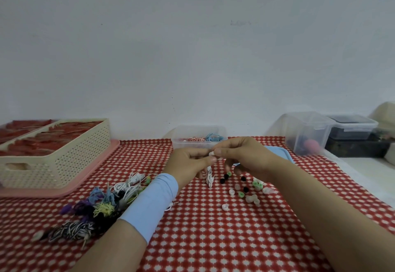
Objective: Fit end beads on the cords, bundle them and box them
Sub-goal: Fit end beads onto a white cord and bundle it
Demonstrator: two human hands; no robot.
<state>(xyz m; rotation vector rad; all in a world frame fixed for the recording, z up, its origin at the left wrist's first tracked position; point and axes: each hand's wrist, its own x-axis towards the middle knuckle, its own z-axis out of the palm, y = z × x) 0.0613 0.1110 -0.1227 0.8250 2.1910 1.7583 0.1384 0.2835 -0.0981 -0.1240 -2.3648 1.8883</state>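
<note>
Bead fitting under way above the middle of the red checked cloth (203,229), both hands raised. Left hand (189,161) curls round a white cord (210,177), thumb and forefinger pinching its upper end. The rest of the cord hangs below the palm as a short coiled hank, reaching down to the cloth or just short of it; cannot tell which. Right hand (245,156) comes in from the right, thumb and forefinger pinched narrow on a small white bead (211,153), other fingers loosely curled beneath. Bead sits right against the left fingertips, so the push should run left-right along the line between the hands. Judgement: bead not clearly seated yet. Loose beads (245,189) lie scattered just near of the right hand. Clear box (198,141) with bundled cords stands just beyond the hands; cord pile (106,203) sits near left.
</note>
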